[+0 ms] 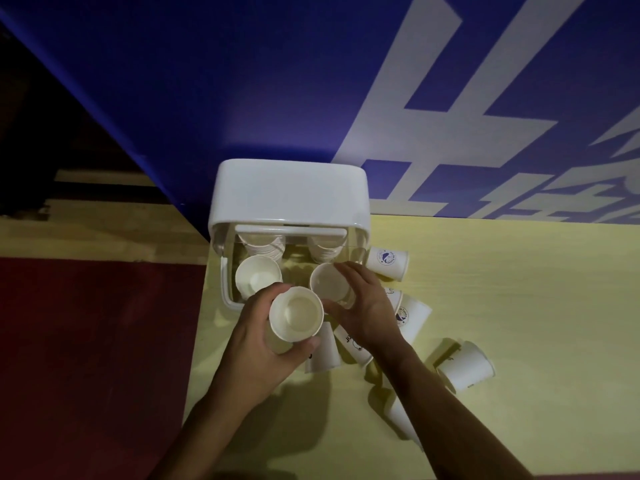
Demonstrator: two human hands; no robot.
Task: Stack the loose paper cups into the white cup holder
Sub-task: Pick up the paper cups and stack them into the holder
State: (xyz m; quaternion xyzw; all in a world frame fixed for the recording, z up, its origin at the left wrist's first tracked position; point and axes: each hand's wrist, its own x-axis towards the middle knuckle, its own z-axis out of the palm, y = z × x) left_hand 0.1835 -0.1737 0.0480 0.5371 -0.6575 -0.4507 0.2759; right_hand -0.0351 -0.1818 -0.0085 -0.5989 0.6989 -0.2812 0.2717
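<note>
Gripped round wall by left hand [256, 341]: held cup [296, 313], mouth up, just before cup holder [291, 192] at desk [519, 306] far-left corner. Pinched at rim by right hand [367, 306]: slot cup [330, 282], front-right bay. Recommended: seat squarely, nest mouth-up, spare rims. Loose cups [465, 365] beside, near front edge.

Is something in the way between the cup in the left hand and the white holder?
Partly. The right hand grips the front right cup in the white holder, covering that spot. Nothing visible blocks the held cup in the left hand from the front left cup.
</note>
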